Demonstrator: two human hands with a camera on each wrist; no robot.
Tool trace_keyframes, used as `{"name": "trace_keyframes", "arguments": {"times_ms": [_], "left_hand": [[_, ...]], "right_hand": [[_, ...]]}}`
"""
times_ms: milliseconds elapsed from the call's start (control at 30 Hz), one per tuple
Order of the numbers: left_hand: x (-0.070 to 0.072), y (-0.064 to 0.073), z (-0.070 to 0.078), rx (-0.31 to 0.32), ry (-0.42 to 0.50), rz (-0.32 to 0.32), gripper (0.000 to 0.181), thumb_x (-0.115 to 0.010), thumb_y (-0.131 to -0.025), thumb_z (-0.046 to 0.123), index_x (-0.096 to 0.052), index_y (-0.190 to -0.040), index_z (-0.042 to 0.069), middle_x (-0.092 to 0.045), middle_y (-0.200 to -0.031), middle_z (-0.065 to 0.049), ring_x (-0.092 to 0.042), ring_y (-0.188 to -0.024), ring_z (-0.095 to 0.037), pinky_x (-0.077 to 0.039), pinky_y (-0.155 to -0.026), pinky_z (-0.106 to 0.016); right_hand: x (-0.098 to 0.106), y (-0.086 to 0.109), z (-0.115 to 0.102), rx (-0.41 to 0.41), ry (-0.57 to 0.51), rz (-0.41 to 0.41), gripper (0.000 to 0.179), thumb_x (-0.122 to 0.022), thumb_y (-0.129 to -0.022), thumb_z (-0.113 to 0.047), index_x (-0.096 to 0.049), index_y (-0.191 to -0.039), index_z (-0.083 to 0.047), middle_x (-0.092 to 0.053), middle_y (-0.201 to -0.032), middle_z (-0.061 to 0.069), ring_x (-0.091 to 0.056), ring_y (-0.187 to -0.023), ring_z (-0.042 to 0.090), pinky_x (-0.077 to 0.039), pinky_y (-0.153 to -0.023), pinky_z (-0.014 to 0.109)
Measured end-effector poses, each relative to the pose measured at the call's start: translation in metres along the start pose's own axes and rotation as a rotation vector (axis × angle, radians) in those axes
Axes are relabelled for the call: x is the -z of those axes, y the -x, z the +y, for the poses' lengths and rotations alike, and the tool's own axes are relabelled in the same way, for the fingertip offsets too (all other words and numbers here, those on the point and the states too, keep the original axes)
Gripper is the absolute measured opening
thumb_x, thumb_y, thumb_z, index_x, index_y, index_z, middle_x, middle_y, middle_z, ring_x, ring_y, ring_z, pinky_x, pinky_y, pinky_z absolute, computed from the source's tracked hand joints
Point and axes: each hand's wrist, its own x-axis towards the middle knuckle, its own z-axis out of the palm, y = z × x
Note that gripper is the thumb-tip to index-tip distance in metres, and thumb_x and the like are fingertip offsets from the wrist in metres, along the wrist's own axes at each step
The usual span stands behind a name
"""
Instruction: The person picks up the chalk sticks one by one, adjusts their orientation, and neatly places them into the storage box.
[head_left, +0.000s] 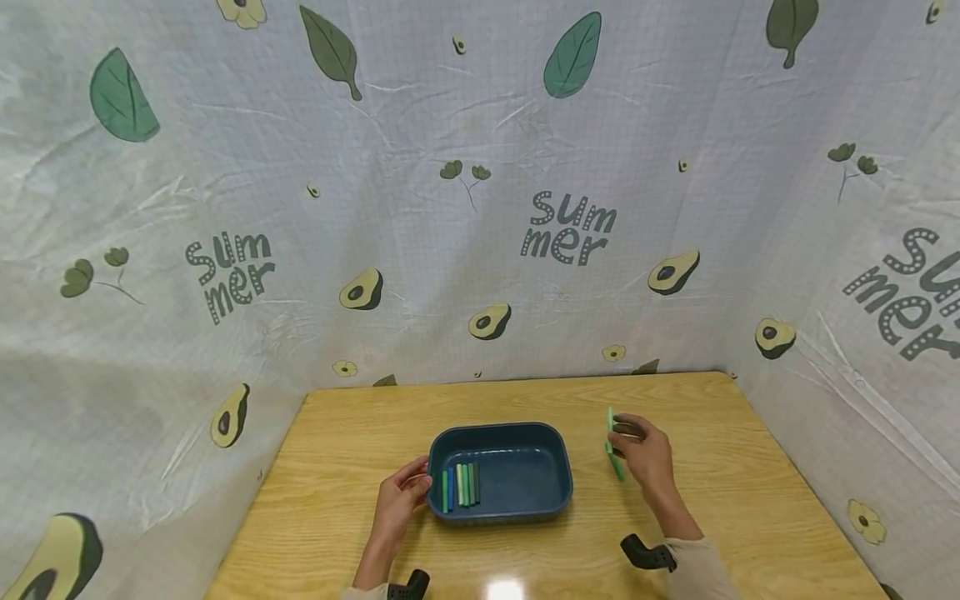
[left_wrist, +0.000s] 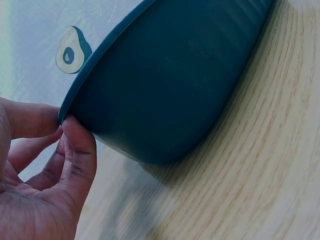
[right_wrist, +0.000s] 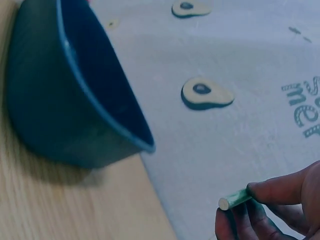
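Observation:
A dark blue, round-cornered box (head_left: 525, 487) stands on the table, several slim chalk sticks (head_left: 461, 485) lined up in its left part, in greens and one blue. My left hand (head_left: 397, 496) pinches the box's left rim, thumb outside and below the lip in the left wrist view, where the outer wall (left_wrist: 170, 85) fills much of the picture. To the right of the box, my right hand (head_left: 643, 450) holds a light green chalk stick (right_wrist: 236, 198) between thumb and fingertips, its pale round end facing the camera. A second green stick (head_left: 616, 463) lies just below that hand.
The light wooden table (head_left: 360, 417) reaches back to a pale hanging sheet (head_left: 420, 250) printed with avocados and leaves. This sheet also closes off the left and right sides. Light glares off the table near its front edge.

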Motion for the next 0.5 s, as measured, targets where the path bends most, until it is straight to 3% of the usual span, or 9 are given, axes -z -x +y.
{"name": "trace_keyframes", "arguments": {"times_ms": [233, 500], "left_hand": [[-0.001, 0.000, -0.001, 0.014, -0.004, -0.008, 0.042, -0.058, -0.096, 0.002, -0.053, -0.136, -0.005, -0.056, -0.124, -0.025, -0.063, -0.100, -0.017, -0.056, -0.075, -0.028], [-0.001, -0.001, -0.001, 0.024, 0.004, -0.004, 0.042, -0.058, -0.095, 0.001, -0.053, -0.137, -0.006, -0.055, -0.126, -0.025, -0.063, -0.099, -0.016, -0.056, -0.075, -0.027]], "right_hand": [[-0.009, 0.009, -0.016, -0.014, -0.104, -0.082, 0.045, -0.060, -0.095, -0.005, -0.049, -0.138, 0.000, -0.056, -0.132, 0.027, -0.065, -0.092, 0.006, -0.058, -0.081, 0.030], [-0.039, 0.018, -0.031, -0.016, -0.189, -0.188, 0.042, -0.063, -0.093, -0.003, -0.054, -0.134, 0.001, -0.060, -0.123, 0.025, -0.067, -0.093, 0.018, -0.058, -0.082, 0.037]]}}
